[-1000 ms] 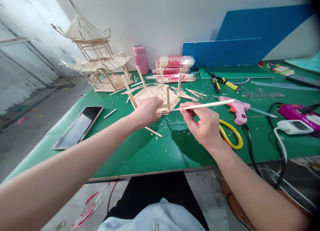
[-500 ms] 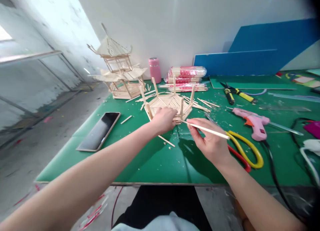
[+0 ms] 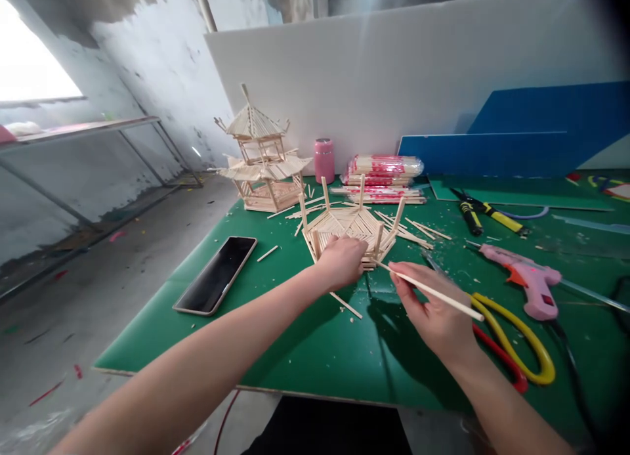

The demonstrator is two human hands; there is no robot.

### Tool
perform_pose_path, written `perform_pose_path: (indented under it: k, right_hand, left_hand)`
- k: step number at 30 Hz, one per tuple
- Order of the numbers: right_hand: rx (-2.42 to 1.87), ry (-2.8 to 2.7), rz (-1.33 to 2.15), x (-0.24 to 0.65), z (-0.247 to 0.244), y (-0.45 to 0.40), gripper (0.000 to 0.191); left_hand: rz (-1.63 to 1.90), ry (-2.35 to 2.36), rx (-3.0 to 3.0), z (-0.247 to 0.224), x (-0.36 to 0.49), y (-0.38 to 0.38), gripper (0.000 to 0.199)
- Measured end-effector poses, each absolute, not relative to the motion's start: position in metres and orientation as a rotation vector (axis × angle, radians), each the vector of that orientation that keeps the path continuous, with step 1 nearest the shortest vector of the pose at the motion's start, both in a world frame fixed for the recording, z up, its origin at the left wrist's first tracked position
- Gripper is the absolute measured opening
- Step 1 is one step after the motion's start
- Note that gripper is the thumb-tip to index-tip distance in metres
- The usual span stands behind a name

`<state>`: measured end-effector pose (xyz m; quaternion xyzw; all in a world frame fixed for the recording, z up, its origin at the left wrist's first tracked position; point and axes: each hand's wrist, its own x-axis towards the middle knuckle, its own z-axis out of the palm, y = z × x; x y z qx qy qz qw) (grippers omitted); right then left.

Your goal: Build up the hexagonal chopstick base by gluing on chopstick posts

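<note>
A six-sided base of pale wooden sticks (image 3: 339, 220), with upright posts at its corners, sits mid-table. My left hand (image 3: 343, 261) is closed at its near edge; whatever its fingers grip there is hidden. Between the thumb and fingers of my right hand (image 3: 433, 304) is a wooden stick (image 3: 438, 293), its thin far end touching or close to the base's near right corner. A loose stick (image 3: 346, 305) lies in front of the base. Behind and to the left stands a finished-looking stick pagoda (image 3: 266, 153).
A phone (image 3: 216, 276) lies left. Scissors (image 3: 516, 333), a pink glue gun (image 3: 529, 274) and pliers (image 3: 487, 212) lie right. At the back are a pink bottle (image 3: 323, 159), packed sticks (image 3: 384, 173) and blue boards (image 3: 482, 154).
The camera view has tilted up and shifted, so the table's contents appear lower and further right. Both hands keep nearly the same places at the base, the stick still in my right hand.
</note>
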<state>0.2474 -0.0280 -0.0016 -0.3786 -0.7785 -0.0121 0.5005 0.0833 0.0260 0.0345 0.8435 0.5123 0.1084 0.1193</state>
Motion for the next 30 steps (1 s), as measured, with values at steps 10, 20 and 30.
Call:
perform_pose_path:
  k: [10,20,30]
  right_hand:
    - [-0.868,-1.882,0.138,0.243,0.000,-0.027,0.024]
    - [-1.074,-1.816,0.077,0.252,0.007,-0.027,0.011]
    - [-0.935,-1.893,-0.047,0.252,0.002,-0.027,0.017]
  left_hand:
    - [0.293,1.528,2.455,0.033,0.083,0.028,0.028]
    - [0.031,1.547,2.608,0.040,0.084,0.026,0.032]
    - [0.006,1.584,2.645,0.038,0.083,0.028,0.029]
